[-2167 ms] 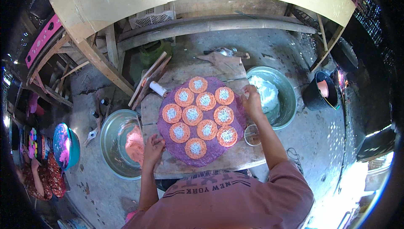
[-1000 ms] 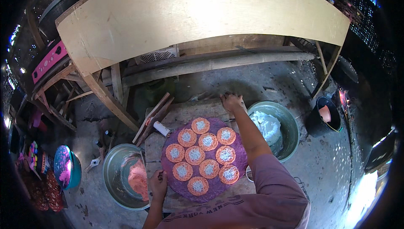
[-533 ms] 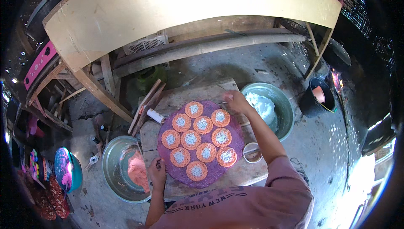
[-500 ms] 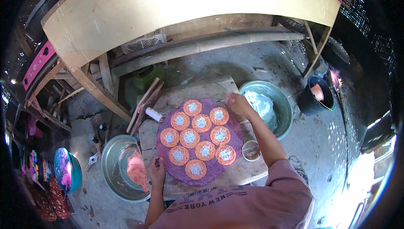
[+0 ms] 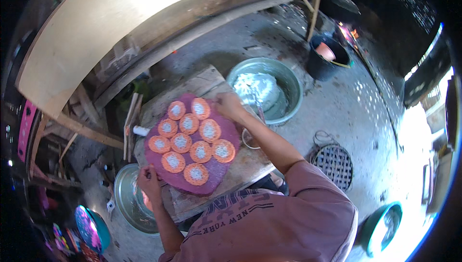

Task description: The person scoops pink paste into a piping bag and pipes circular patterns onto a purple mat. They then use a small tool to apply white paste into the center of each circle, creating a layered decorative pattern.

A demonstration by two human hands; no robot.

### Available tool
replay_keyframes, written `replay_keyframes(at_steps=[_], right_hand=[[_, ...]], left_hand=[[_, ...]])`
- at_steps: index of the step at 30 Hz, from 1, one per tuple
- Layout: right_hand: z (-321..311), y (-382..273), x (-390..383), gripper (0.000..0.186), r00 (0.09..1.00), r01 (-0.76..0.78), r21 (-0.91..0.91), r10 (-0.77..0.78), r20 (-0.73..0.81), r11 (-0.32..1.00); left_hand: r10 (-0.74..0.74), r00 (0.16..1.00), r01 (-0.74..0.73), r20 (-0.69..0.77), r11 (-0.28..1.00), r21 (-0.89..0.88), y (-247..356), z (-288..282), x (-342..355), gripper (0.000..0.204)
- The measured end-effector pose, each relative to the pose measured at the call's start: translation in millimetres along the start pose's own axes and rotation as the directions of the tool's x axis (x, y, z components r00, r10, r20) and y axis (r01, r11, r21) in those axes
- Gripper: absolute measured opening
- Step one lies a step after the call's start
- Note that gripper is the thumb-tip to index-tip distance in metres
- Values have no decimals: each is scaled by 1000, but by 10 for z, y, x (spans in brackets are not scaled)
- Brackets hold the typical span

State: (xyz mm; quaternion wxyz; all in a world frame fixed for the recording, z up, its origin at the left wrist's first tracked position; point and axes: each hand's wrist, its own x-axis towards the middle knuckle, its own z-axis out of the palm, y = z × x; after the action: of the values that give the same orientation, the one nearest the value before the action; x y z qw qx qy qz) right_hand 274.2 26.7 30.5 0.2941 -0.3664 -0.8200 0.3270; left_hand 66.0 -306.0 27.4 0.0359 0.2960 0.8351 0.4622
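Observation:
A purple, dough-like sheet lies on the wooden board and carries several round orange pieces with white, speckled centres. At its upper right edge, my right hand has its fingers closed on the rim. My left hand grips the lower left edge, fingertips pinched together. The sheet's outline looks uneven and drawn in between the hands. A white cylinder pokes out from beside the sheet's left edge. Near my right forearm stands a small round container, partly covered by the arm.
The wooden board sits low before me. A basin of white material stands beyond my right hand; another metal basin is beside my left forearm. Farther off are a dark bucket, a black woven basket and a long pale table.
The view has swung to the right. My right hand has come down onto the sheet's edge, and the sheet has narrowed and lost its round outline. My left hand stays at its edge.

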Motion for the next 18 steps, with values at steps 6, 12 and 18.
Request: replay_keyframes(at_steps=[6,12,18], right_hand=[[-748,-272,-465,14,963,151,336,-62,-262,930],[-2165,-3,-1909,11,845,19,339,166,-508,941],[-3238,669,-3550,13,519,-465,230,474,-712,855]], left_hand=[[377,917,-385,129,922,38,1052,-224,329,12],[500,753,-447,427,866,-225,2129,421,3,9],[545,437,-314,716,838,-446,2716,2372,-1054,10]])
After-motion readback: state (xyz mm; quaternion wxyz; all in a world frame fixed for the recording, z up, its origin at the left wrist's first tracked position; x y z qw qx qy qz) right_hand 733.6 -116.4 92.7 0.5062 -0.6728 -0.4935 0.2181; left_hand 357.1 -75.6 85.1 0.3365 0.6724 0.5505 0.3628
